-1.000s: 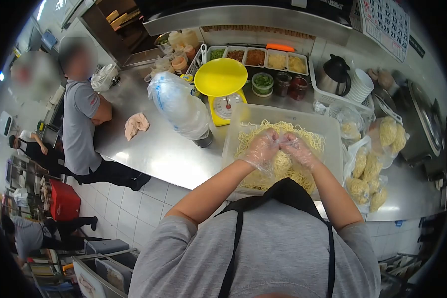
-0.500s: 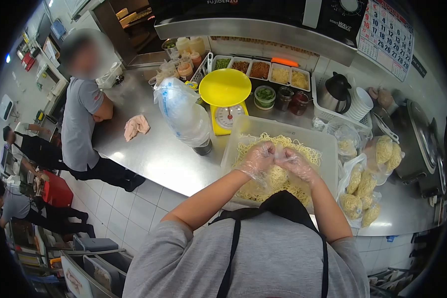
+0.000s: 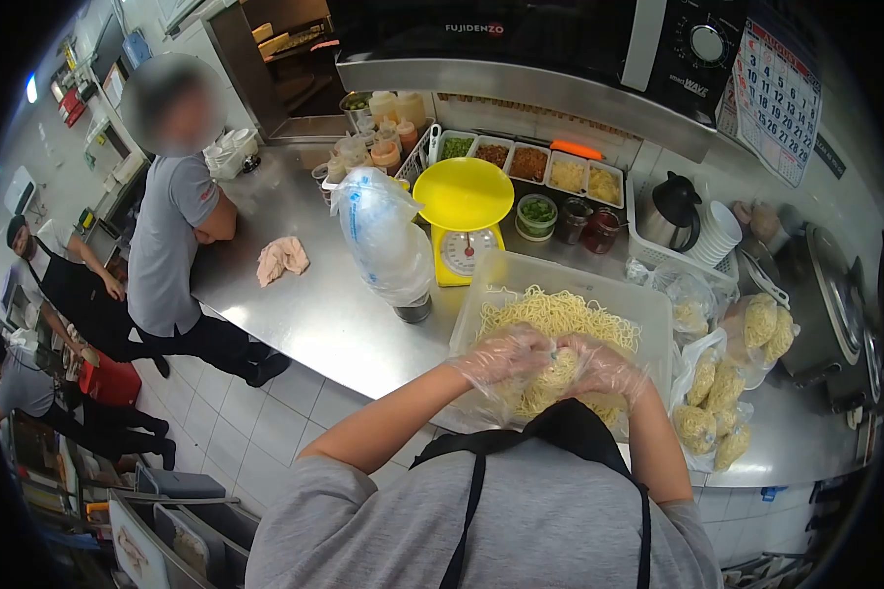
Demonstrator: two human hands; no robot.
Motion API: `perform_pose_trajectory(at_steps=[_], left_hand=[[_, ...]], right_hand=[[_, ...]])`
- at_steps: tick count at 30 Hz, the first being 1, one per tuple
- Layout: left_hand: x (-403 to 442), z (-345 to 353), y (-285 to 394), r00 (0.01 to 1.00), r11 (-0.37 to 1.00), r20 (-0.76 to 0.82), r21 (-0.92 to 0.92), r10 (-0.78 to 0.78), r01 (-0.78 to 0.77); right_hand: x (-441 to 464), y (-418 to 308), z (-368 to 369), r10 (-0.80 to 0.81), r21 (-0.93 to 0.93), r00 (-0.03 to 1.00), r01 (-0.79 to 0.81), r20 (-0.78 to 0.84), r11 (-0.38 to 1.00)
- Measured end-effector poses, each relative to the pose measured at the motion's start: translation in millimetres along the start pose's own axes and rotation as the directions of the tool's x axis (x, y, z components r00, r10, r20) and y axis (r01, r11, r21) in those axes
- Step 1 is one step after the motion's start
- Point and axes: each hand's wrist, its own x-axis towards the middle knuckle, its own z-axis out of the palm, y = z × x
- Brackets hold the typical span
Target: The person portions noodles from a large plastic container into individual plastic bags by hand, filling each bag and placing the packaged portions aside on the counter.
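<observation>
Both hands wear clear plastic gloves and work over a translucent bin (image 3: 655, 339) of loose yellow noodles (image 3: 570, 312). Between them is a small clear plastic bag of noodles (image 3: 560, 369). My left hand (image 3: 509, 355) has its fingers closed on the left side of the bag's top. On the opposite side my right hand (image 3: 599, 365) grips the same bag, fingers curled toward the left ones. The lower part of the bag hangs just above or against the loose noodles; I cannot tell which.
Filled noodle bags (image 3: 722, 393) lie right of the bin. Behind it are a yellow scale (image 3: 464, 196), jars (image 3: 600, 230) and topping trays (image 3: 530, 163). A bagged stack (image 3: 388, 240) and a pink cloth (image 3: 282, 260) are to the left. A person (image 3: 174, 236) stands at the counter's left side.
My hands have come closer to my body, still together on the bag, and the noodle-filled part now shows between them. The whole view has shifted slightly.
</observation>
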Motion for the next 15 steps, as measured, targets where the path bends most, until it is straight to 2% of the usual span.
perform_pose_trajectory(at_steps=[1, 2, 4, 5, 7, 8, 10, 11, 13, 14, 15], left_hand=[[-4.3, -0.3, -2.3, 0.998, 0.993, 0.021, -0.1, -0.055, 0.057], [-7.4, -0.1, -4.7, 0.998, 0.993, 0.019, -0.1, -0.057, 0.058], [-13.9, 3.7, -10.5, 0.938, 0.875, -0.262, -0.478, -0.225, 0.076], [-14.7, 8.8, -16.5, 0.938, 0.873, -0.263, -0.482, -0.225, 0.075], [-11.3, 16.0, -28.4, 0.869, 0.678, -0.208, -0.713, -0.449, 0.179], [-13.4, 11.9, -14.4, 0.87, 0.676, -0.21, -0.716, -0.446, 0.174], [-23.7, -5.6, 30.7, 0.841, 0.313, -0.171, -0.95, -0.513, -0.002], [-25.6, -12.1, 34.9, 0.843, 0.313, -0.166, -0.95, -0.512, 0.003], [-26.4, -29.7, 37.6, 0.88, 0.187, -0.199, -0.974, -0.432, -0.129], [-25.9, -41.0, 39.6, 0.88, 0.184, -0.197, -0.975, -0.432, -0.128], [-24.2, -54.0, 40.8, 0.865, 0.307, -0.289, -0.937, -0.409, -0.168]], right_hand=[[-2.0, -3.7, 3.4, -0.005, -0.086, 0.999, 0.002, -0.04, 0.996], [-1.7, -7.7, 5.4, -0.018, -0.174, 0.997, 0.004, -0.08, 0.985], [-0.6, -17.8, 9.1, -0.053, -0.228, 0.992, 0.026, -0.113, 0.973], [-1.9, -23.8, 10.6, -0.084, -0.281, 0.986, 0.04, -0.146, 0.959], [-3.2, -42.4, 9.8, -0.086, -0.278, 0.979, 0.031, -0.186, 0.96], [-4.1, -49.4, 8.9, -0.087, -0.267, 0.97, 0.024, -0.228, 0.963], [-4.2, -55.6, 5.5, -0.099, -0.243, 0.958, 0.032, -0.268, 0.97], [-4.5, -57.1, 5.7, -0.111, -0.214, 0.944, 0.045, -0.31, 0.976], [-7.6, -57.5, 7.8, -0.084, -0.23, 0.951, 0.014, -0.297, 0.973], [-9.3, -57.0, 7.7, -0.062, -0.254, 0.957, -0.013, -0.284, 0.967], [-12.0, -54.0, 8.2, -0.062, -0.258, 0.957, -0.013, -0.283, 0.966]])
